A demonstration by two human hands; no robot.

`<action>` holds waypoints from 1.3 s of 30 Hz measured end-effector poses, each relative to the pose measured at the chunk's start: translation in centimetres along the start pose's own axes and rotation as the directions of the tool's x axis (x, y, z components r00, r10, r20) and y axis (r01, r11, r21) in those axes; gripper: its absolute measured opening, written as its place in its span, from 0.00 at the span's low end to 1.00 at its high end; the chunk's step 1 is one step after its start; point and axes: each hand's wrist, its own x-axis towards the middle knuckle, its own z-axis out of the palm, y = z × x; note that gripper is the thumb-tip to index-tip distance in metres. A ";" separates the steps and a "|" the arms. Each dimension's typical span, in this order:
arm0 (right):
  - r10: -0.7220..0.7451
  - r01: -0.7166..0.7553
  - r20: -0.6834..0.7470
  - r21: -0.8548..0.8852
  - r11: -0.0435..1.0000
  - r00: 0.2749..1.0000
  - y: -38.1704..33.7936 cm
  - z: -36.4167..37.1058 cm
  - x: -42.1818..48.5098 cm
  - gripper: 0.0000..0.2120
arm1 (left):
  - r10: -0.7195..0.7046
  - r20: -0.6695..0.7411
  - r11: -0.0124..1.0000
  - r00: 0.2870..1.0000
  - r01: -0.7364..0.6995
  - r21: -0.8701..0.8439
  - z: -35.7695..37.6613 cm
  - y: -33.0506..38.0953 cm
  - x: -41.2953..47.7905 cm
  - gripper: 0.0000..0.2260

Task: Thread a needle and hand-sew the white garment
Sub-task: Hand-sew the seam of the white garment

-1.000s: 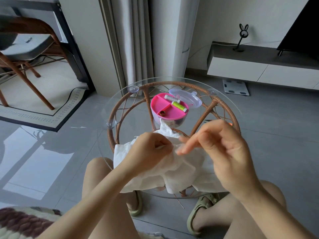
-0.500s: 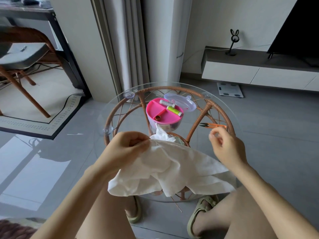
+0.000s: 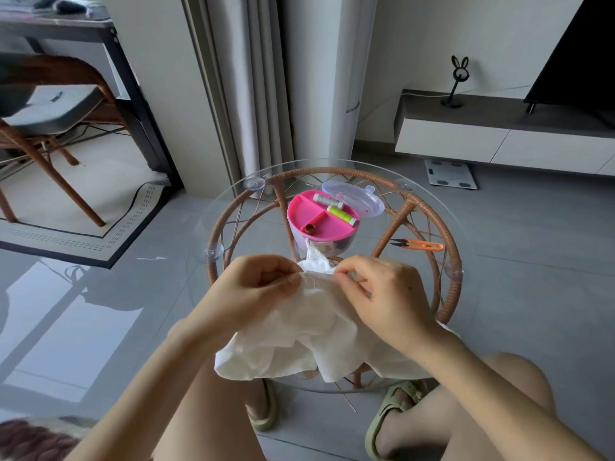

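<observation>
Head view: right hand [image 3: 386, 294] back from near the orange snips [image 3: 421, 245], now pinching the top edge of the white garment [image 3: 299, 337] beside the left hand [image 3: 256, 287], whose curled fingers grip the same edge. Probably the next stitch starting. Garment heaped on near bench [image 3: 206, 234]. Needle and thread too fine to see.

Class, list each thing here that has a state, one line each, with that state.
Left hand: pinches the white garment's top edge.
Right hand: pinches the same edge, beside the left.
White garment: crumpled, draped over the glass table's near edge.
Pink sewing box: open, upright.
Clear lid: lying behind the box.
Green thread spool: on its side in the box.
Orange snips: lying untouched on the table.
</observation>
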 end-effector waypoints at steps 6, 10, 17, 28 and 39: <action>0.261 -0.420 0.370 0.892 0.170 0.892 -2.0 -6.2 1.7 0.06 | 0.045 -0.076 0.967 0.996 -0.024 0.255 0.5 -0.3 0.4 0.11; 0.041 -0.374 0.379 0.882 0.285 0.924 -3.8 -8.4 1.2 0.10 | 0.064 -0.041 0.967 0.997 -0.052 0.251 1.1 0.0 0.4 0.11; -0.045 -0.057 0.313 0.310 0.949 0.949 -4.9 -7.9 -0.5 0.13 | -0.026 0.149 0.984 0.989 0.051 -0.171 1.0 0.5 -0.1 0.08; 0.205 -0.372 0.398 0.405 0.835 0.894 -1.8 -2.9 0.7 0.07 | 0.004 0.281 0.974 0.960 0.059 -0.218 0.1 -0.1 -0.3 0.04; 0.230 -0.405 0.399 0.438 0.803 0.888 -1.3 -3.2 -0.6 0.05 | -0.075 0.219 0.985 0.973 0.107 -0.138 0.3 -0.8 0.0 0.02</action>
